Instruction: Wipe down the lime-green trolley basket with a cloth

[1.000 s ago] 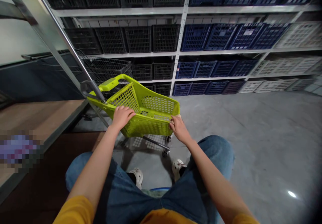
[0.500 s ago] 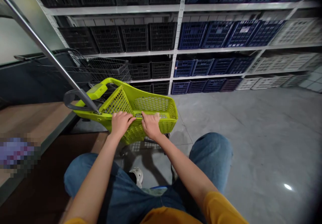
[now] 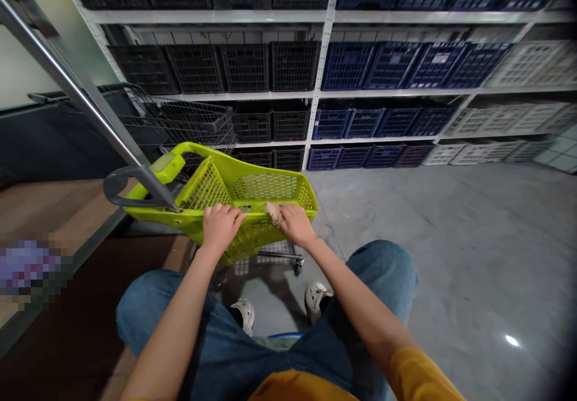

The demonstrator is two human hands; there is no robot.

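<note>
A lime-green plastic shopping cart [image 3: 252, 181] stands across in front of my knees, its near side toward me. My left hand [image 3: 220, 228] is closed over the near rim, fingers curled to the inside. Farther right along the same rim, my right hand [image 3: 295, 223] is closed on a crumpled beige cloth [image 3: 273, 213], which sticks out on its left side and touches the rim. How much of the cloth lies under the fingers is hidden. The cart's child-seat panel [image 3: 205, 186] is left of both hands.
A metal pole [image 3: 76, 85] rises past the cart's grey handle loop [image 3: 130, 187]. Behind are white shelves holding black crates [image 3: 246, 67], blue crates [image 3: 347, 67] and white crates [image 3: 525, 61]. A black wire cart [image 3: 193, 118] stands behind. A brown bench [image 3: 81, 205] is at left; grey floor [image 3: 451, 257] at right.
My right hand has slid right along the rim with the cloth. The left hand has stayed on the rim. The cart's handle end has shifted slightly left in view.
</note>
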